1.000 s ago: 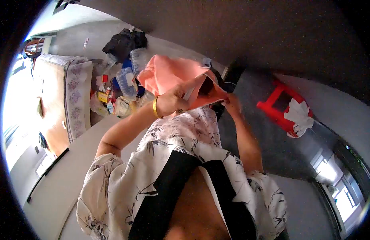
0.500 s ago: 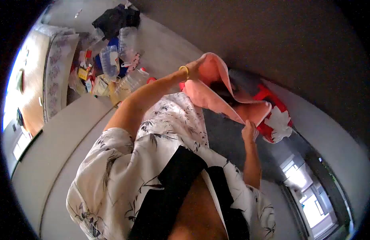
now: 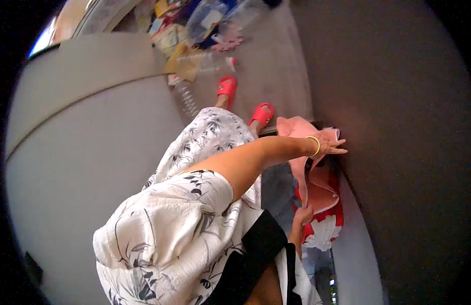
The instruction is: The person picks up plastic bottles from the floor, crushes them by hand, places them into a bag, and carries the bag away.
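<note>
The pink fabric bag (image 3: 322,189) hangs with its mouth spread, and a dark inside shows between its edges. My left hand (image 3: 329,146), below a yellow bracelet, lies against the bag's upper rim with its fingers stretched out and apart. Lower down, my right hand (image 3: 304,215) is closed on the bag's near edge. Behind the bag is a red stool (image 3: 339,216), partly hidden, with crumpled white material (image 3: 322,233) on it.
Plastic bottles (image 3: 202,63), bags and packaging lie on the floor at the upper left. My feet wear red slippers (image 3: 263,115). A large dark brown surface (image 3: 393,101) stands at the right, and a pale panel (image 3: 93,112) at the left.
The view has turned, and the pink bag has moved over in front of the red stool. My left hand has gone from gripping the bag to fingers spread at its rim.
</note>
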Demonstrator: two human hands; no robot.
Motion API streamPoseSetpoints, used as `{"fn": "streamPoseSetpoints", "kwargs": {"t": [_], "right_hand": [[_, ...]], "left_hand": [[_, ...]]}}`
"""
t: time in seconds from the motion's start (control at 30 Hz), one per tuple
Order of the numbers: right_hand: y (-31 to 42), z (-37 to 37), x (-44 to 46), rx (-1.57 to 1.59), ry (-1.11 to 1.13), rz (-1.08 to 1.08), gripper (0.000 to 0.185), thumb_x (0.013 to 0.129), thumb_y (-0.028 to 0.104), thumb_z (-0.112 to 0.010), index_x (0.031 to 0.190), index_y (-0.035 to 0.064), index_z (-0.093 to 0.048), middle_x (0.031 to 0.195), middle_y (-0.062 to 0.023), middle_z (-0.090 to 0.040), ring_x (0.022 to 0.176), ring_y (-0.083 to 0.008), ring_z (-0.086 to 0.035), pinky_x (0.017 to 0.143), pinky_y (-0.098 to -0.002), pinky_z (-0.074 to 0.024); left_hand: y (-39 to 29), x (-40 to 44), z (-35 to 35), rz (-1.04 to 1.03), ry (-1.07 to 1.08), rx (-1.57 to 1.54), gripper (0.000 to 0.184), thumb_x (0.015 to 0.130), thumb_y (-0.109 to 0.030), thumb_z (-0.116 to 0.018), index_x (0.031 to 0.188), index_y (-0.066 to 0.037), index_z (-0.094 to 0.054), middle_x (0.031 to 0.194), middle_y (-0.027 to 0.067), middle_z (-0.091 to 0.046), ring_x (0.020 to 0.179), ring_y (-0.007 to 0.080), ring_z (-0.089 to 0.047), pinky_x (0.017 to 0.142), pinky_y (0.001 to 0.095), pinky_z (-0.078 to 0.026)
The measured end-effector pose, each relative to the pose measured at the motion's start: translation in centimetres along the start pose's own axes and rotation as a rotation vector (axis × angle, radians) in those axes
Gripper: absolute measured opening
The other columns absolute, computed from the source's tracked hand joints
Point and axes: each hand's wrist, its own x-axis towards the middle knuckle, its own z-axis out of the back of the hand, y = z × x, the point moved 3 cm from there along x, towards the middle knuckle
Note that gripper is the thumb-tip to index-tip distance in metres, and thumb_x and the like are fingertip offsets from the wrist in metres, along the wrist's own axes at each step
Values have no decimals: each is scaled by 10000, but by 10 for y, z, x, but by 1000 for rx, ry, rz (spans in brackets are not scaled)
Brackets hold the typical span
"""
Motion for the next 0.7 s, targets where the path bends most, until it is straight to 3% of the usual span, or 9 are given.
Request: {"fn": "streamPoseSetpoints", "kwargs": {"t": [0.1, 0.17, 0.2, 0.27, 0.3, 0.4, 0.47, 0.5, 0.7], "right_hand": [[46, -53, 65, -122, 116, 253, 160, 717, 131, -538, 801, -3, -510, 756, -217, -570, 747, -415, -536, 641, -463, -419], [101, -65, 106, 17, 221, -67, 97, 691, 80, -535, 697, -5, -487, 714, -175, -549, 649, -368, -520, 609, -432, -391], [100, -83, 120, 32, 175, -44, 96, 694, 75, -530, 703, -10, -485, 721, -176, -546, 659, -368, -519, 620, -430, -392], [92, -119, 148, 66, 66, -5, 95, 699, 65, -520, 714, -20, -480, 735, -178, -541, 680, -368, -515, 642, -427, -393], [94, -125, 157, 58, 108, -7, 108, 703, 82, -517, 757, -10, -498, 769, -186, -556, 722, -370, -526, 666, -427, -403], [103, -130, 168, 76, 197, 39, 176, 723, 108, -498, 855, -5, -524, 833, -203, -578, 791, -366, -543, 707, -417, -418], [113, -113, 158, 86, 206, 130, 188, 745, 96, -473, 876, -36, -503, 827, -205, -561, 762, -347, -533, 694, -398, -404], [131, -103, 155, 103, 312, 19, 271, 706, 111, -507, 948, -9, -537, 941, -195, -556, 901, -311, -523, 794, -361, -395], [176, -109, 123, 464, 417, 98, 446, 701, 41, -477, 1132, -55, -417, 1110, -191, -472, 1011, -297, -462, 867, -344, -350]], "left_hand": [[55, -10, 12, 216, -23, -129, 705, 693, -177, -635, 1299, -273, -288, 1333, 76, -301, 1119, 283, -417, 895, 379, -366], [111, -35, 27, 542, -221, -981, 543, 710, -153, -587, 1218, -229, -410, 1261, 109, -386, 1079, 298, -447, 865, 385, -384], [135, -59, 29, 669, -344, -1408, 473, 718, -141, -563, 1178, -207, -471, 1225, 126, -428, 1060, 306, -462, 849, 387, -393], [210, -110, -21, 489, -443, -314, 321, 678, -121, -564, 999, -120, -576, 1043, 168, -535, 968, 324, -507, 780, 390, -426], [238, -149, -22, 765, -355, -341, 290, 643, -103, -566, 933, -90, -573, 907, 163, -574, 891, 327, -536, 747, 387, -440], [300, -283, -71, 1231, -610, -281, 321, 667, -133, -530, 975, -52, -562, 1008, 172, -557, 974, 308, -517, 793, 371, -426], [332, -369, -120, 1458, -646, -257, 367, 677, -154, -522, 1032, -68, -560, 1041, 173, -545, 989, 306, -512, 842, 362, -409], [335, -396, -120, 1540, -550, -325, 360, 686, -159, -526, 1032, -66, -556, 1056, 170, -538, 999, 306, -505, 848, 365, -406], [370, -422, -96, 1525, -387, -325, 457, 674, -190, -610, 1095, -51, -496, 1084, 169, -520, 1016, 319, -488, 851, 358, -399]]}}
